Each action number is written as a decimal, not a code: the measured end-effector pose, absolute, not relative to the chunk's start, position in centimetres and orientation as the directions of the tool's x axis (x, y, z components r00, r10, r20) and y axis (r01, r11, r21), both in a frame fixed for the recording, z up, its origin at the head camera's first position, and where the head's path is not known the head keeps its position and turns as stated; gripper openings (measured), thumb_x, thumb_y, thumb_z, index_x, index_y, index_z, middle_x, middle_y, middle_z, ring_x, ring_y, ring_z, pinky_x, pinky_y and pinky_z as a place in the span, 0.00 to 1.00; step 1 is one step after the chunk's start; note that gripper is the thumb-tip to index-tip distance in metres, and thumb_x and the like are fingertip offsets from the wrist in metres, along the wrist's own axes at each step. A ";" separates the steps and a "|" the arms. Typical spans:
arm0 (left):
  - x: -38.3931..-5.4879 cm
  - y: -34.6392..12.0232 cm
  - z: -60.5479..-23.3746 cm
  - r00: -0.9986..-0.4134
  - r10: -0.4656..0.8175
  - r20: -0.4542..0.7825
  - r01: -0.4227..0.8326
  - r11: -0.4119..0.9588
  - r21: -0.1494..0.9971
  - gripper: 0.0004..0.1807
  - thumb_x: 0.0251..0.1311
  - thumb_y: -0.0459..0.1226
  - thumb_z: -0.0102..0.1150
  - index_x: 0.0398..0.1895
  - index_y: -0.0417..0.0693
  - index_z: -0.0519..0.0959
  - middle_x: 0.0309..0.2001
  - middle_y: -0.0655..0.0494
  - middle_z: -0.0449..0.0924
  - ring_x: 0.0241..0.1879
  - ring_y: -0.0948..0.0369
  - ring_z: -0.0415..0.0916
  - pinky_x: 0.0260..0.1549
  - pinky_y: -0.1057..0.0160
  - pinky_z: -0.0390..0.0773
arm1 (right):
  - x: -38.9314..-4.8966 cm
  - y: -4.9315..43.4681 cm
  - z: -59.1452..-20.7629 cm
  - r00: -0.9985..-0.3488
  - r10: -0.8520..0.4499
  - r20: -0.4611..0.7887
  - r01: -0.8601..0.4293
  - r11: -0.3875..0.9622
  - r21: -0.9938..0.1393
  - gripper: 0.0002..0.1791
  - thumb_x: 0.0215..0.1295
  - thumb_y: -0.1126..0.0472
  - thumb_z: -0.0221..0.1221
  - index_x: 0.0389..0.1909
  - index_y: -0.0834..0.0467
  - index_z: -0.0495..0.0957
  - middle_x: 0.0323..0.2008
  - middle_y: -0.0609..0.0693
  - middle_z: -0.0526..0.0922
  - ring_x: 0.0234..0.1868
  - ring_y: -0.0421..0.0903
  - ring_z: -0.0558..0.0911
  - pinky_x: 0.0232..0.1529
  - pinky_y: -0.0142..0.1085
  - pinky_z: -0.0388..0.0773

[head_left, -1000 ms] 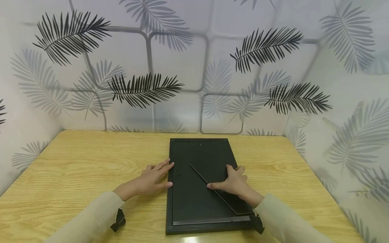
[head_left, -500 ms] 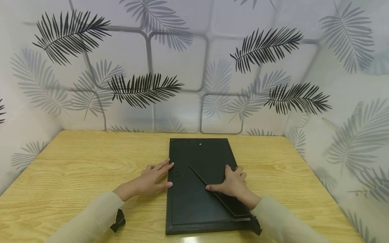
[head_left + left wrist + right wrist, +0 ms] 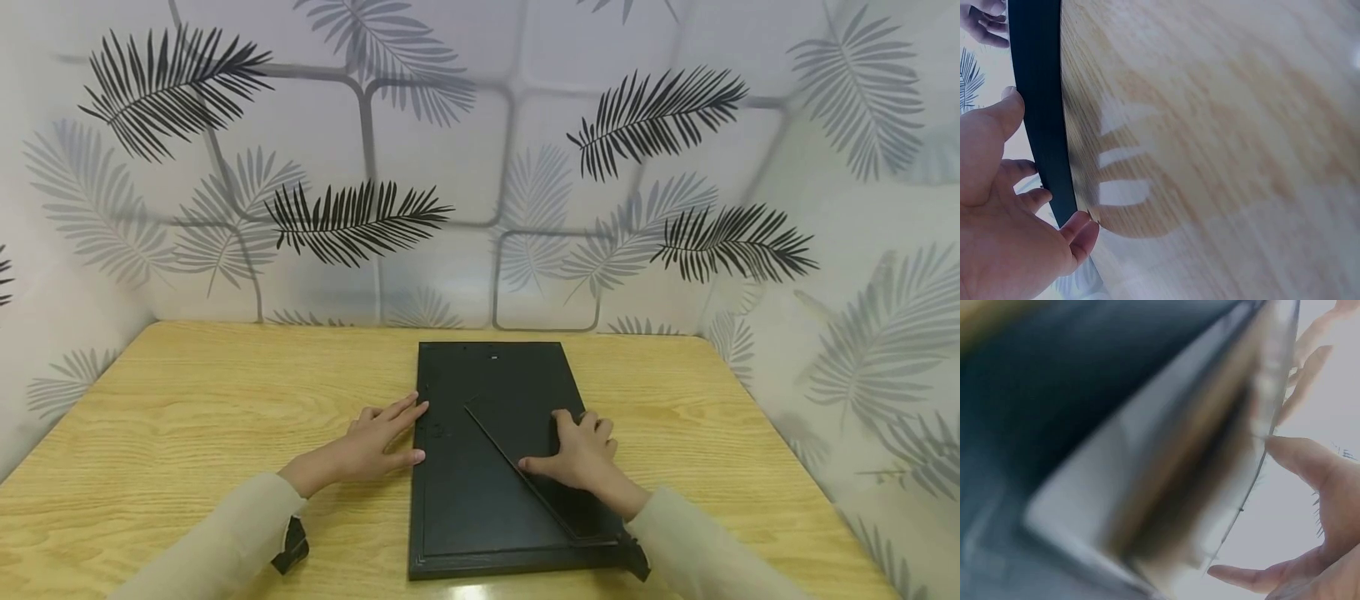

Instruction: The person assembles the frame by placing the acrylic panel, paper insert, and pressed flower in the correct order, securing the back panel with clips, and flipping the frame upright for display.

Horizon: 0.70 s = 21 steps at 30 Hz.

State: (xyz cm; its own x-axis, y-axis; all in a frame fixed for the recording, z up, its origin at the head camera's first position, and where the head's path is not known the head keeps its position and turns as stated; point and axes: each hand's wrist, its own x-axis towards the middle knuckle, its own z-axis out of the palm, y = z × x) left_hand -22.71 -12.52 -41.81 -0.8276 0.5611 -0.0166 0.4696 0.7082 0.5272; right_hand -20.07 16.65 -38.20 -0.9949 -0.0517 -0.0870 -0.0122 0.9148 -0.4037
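A black picture frame [image 3: 457,500] lies on the table with its back up. Slanting across its backing is a narrow black easel stand [image 3: 561,506]. My left hand [image 3: 378,442] rests along the frame's left edge, fingertips and thumb touching the rim. In the left wrist view these fingers [image 3: 1007,119] lie spread along the frame's black side. My right hand [image 3: 581,454] lies over the stand and the frame's right side, thumb on the stand and fingers spread toward the right edge. The right wrist view shows the stand blurred and close, with the thumb and a fingertip of my right hand [image 3: 1329,494] at its edge.
The frame lies on a light wood-grain table [image 3: 247,400]. Behind and beside the table hang pale walls [image 3: 450,275] with a leaf pattern. Dark wrist straps [image 3: 294,546] show at both sleeves.
The pale gap along the backing's lower edge has closed, and the stand's lower end sits lower and slightly left. My right thumb has shifted slightly right. The left hand stays put.
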 end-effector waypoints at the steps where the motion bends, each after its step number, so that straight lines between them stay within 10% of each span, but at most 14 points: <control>1: -22.7 -12.5 -41.8 -0.828 0.561 -0.016 0.470 0.708 0.528 0.38 0.61 0.50 0.51 0.70 0.47 0.52 0.72 0.45 0.43 0.61 0.36 0.51 0.50 0.34 0.56 | -20.0 16.7 -38.1 -0.994 -0.062 -0.086 -0.022 0.917 -0.398 0.47 0.43 0.43 0.68 0.60 0.65 0.63 0.53 0.72 0.62 0.52 0.67 0.60 0.43 0.55 0.60; 21: -22.7 -12.6 -42.0 -0.831 0.557 -0.013 0.464 0.705 0.537 0.38 0.62 0.51 0.50 0.70 0.47 0.51 0.72 0.46 0.43 0.61 0.37 0.50 0.51 0.34 0.55 | -22.5 19.8 -38.5 -0.987 -0.160 -0.026 -0.121 0.832 -0.541 0.38 0.52 0.52 0.64 0.59 0.68 0.63 0.55 0.72 0.63 0.56 0.68 0.65 0.47 0.58 0.68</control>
